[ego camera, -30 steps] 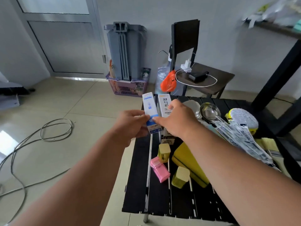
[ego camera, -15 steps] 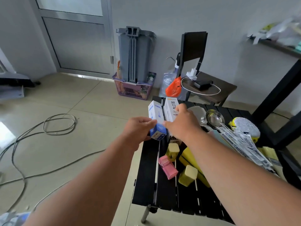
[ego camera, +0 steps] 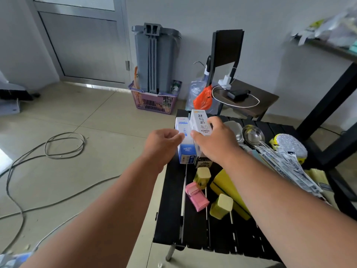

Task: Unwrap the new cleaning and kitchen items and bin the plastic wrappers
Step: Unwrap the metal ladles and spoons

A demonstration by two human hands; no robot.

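Blue-and-white cardboard, that's the tall carton (ego camera: 185, 144) standing at the near-left corner of the black slatted table (ego camera: 172, 206), and both hands are on it. The left hand (ego camera: 161, 145) comes in from the carton's left with fingers curled, thumb and fingertips pinching the left face about halfway up. The right hand (ego camera: 214, 140) lies across from the right, thumb meeting the carton's front edge, fingers draped over the taller white carton with black lettering (ego camera: 200, 122) standing just behind and touching it.

Whether a plastic film sits under those fingertips, I cannot tell.

For this step, I'd judge the trick is steadying the carton with 1 hand while the other finds a seam or corner, then peeling in 1 long pull rather than shredding.

Closer in than the hands wait 2 small yellow wrapped blocks (ego camera: 202, 176) (ego camera: 222, 206), a pink wrapped block (ego camera: 197, 196) and a long yellow packet (ego camera: 228, 188); to the right of the right hand, packaged steel ladles (ego camera: 253, 135). The grey bin (ego camera: 155, 59) stands well beyond both hands, by the wall.
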